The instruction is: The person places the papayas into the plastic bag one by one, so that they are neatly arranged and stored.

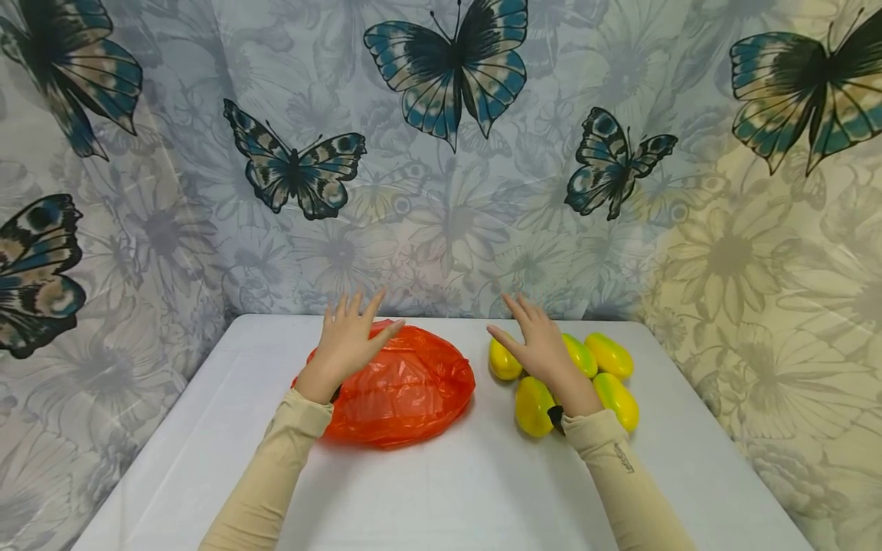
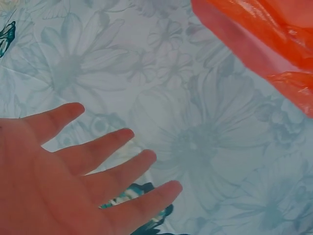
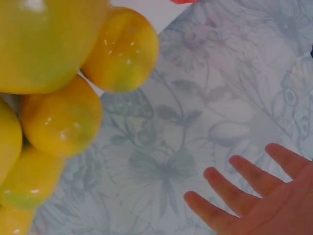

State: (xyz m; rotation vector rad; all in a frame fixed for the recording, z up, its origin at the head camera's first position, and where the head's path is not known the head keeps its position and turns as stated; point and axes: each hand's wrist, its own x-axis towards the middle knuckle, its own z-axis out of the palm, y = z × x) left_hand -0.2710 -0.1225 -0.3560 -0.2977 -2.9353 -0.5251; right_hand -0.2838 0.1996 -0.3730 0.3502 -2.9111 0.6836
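White counter [image 1: 441,490] up against a butterfly curtain [image 1: 441,153]. On it, an orange plastic bag [image 1: 406,390] lies left of centre, with a bunch of yellow mangoes [image 1: 609,356] to its right. Left hand [image 1: 347,344] hovers over the bag and right hand [image 1: 544,348] over the mangoes, each grip spread, holding nothing.

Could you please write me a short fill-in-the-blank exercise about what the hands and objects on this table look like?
1. The left hand hovers over a plastic bag coloured ____.
2. The right hand is spread above a cluster of ____ fruits.
3. The backdrop curtain is printed with flowers and ____.
4. Both hands have their fingers ____.

Missing words: orange; yellow; butterflies; open
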